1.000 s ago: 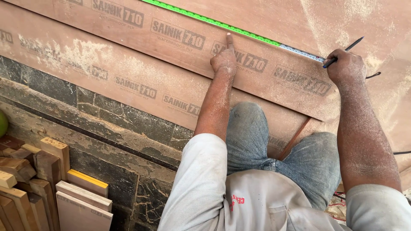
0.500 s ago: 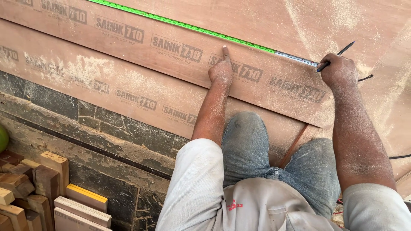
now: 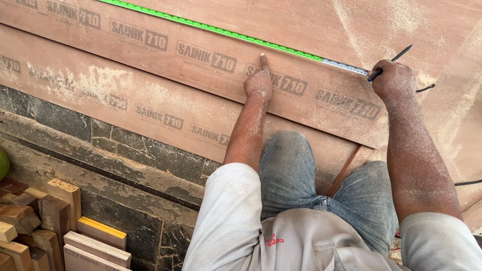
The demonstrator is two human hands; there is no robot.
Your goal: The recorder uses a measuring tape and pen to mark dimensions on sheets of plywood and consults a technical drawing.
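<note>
Plywood sheets (image 3: 150, 75), two; one pencil (image 3: 390, 62)

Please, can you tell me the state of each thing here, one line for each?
Green measuring tape: stretched flat along the plywood.
Reddish-brown plywood sheets: stacked, lying flat, dusted with sawdust.
Dark pencil: gripped, tip at the tape.
Left hand: index finger extended, pressing beside the tape.
Right hand: closed around the pencil.
Offcut wood blocks: piled loosely.

Dark, cracked stone-slab floor (image 3: 120, 150) dusted with pale sawdust, lit by bright daylight; stack of short brown timber offcuts (image 3: 30, 221) and yellow-edged laminated board pieces (image 3: 100, 233) at lower left.
</note>
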